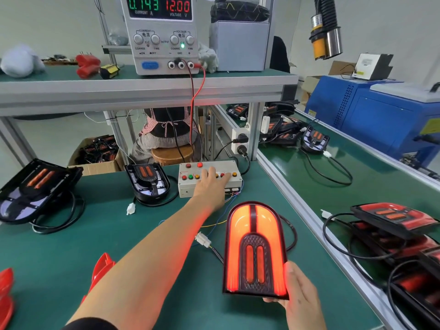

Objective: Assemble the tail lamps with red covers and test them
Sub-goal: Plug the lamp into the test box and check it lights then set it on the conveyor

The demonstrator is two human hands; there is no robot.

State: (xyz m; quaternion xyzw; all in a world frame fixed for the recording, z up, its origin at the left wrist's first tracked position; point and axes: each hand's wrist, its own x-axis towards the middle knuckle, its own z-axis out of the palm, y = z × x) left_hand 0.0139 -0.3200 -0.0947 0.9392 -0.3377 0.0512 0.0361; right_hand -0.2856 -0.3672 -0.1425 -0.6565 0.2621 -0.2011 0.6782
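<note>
the right grip [298, 298] curled around the lower right corner of a glowing red tail lamp [256, 248] standing tilted near the green surface's [147, 234] right edge, while the left grip [210, 184] lay flat, fingers straight, pressing buttons on the white test box [209, 177] toward the far edge.

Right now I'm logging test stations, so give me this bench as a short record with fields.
lamp under test: tail lamp glowing red, cover on
right hand: holds the lamp's lower right corner
left hand: fingers on the button box
power supply: reads 0.143 A, 12.00 V
waiting: uncovered lamp left of the box
spare: red cover near the left forearm
</note>
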